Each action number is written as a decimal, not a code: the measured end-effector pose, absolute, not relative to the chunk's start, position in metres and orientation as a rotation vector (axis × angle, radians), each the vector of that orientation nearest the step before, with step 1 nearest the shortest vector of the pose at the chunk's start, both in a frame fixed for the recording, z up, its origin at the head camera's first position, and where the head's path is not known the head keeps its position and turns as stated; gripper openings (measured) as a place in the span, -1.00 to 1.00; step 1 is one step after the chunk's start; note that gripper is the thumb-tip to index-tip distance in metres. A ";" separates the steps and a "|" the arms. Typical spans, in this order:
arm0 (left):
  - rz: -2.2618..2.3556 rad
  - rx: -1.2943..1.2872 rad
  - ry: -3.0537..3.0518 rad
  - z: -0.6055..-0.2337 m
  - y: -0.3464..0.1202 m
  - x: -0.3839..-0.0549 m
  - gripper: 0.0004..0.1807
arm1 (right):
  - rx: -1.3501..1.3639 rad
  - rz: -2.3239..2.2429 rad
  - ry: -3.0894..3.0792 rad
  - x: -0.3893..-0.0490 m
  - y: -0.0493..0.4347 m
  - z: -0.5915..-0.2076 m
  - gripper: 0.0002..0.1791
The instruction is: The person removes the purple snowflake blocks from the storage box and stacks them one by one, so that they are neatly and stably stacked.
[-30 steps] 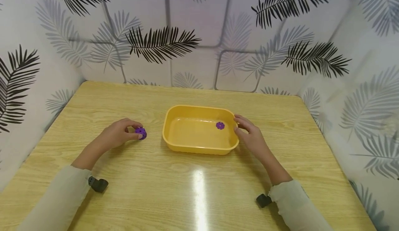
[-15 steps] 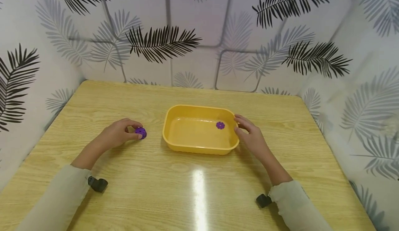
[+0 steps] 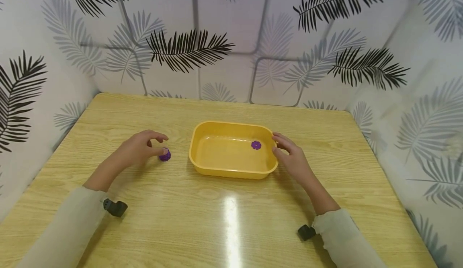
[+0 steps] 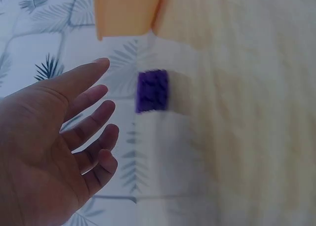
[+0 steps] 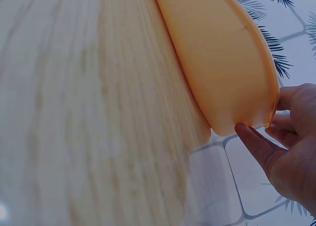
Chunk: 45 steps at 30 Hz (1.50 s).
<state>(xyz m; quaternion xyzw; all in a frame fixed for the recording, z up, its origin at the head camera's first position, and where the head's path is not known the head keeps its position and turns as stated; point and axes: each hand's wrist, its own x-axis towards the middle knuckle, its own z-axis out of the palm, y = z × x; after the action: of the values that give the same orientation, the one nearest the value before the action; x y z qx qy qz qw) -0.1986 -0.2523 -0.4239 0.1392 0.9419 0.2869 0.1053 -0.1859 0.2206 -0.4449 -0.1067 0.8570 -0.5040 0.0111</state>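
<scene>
My left hand (image 3: 137,149) is parted from a short stack of purple plastic discs (image 3: 165,156), with thumb and fingers spread. In the left wrist view the disc stack (image 4: 153,91) stands on the table, a gap between it and the fingertips. A yellow plastic basin (image 3: 231,174) sits mid-table, and one purple flower-shaped disc (image 3: 256,145) lies inside near its right end. My right hand (image 3: 293,159) holds the basin's right end, thumb and fingers at the rim. The right wrist view shows the thumb against the outer wall.
The wood-grain table (image 3: 173,228) ends against a leaf-patterned backdrop (image 3: 231,75) at the back and sides. A dark wrist camera (image 3: 115,207) is worn on the left sleeve, another dark camera (image 3: 306,232) on the right.
My left fingers have let go of the purple disc stack and lifted off it, spreading apart. The right hand and the basin stay where they were.
</scene>
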 end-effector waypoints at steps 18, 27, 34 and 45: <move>0.791 0.751 2.721 -0.392 -0.118 -0.234 -0.46 | -0.338 -1.582 2.666 -0.185 0.220 -0.444 -0.47; 0.742 0.859 2.650 -0.411 -0.060 -0.247 -0.52 | -0.357 -1.574 2.682 -0.185 0.221 -0.445 -0.47; 0.713 0.935 2.614 -0.430 -0.031 -0.252 -0.51 | -0.359 -1.583 2.680 -0.186 0.221 -0.446 -0.48; 0.687 1.050 2.562 -0.448 -0.015 -0.254 -0.56 | -0.376 -1.573 2.694 -0.188 0.222 -0.446 -0.49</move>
<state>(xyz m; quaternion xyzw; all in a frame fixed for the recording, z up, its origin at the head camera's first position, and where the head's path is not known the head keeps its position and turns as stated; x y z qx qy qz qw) -0.2536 -0.0148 -0.4481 0.3643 0.8887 0.2384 0.1436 -0.1882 0.2218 -0.4460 -0.1198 0.8573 -0.5007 -0.0003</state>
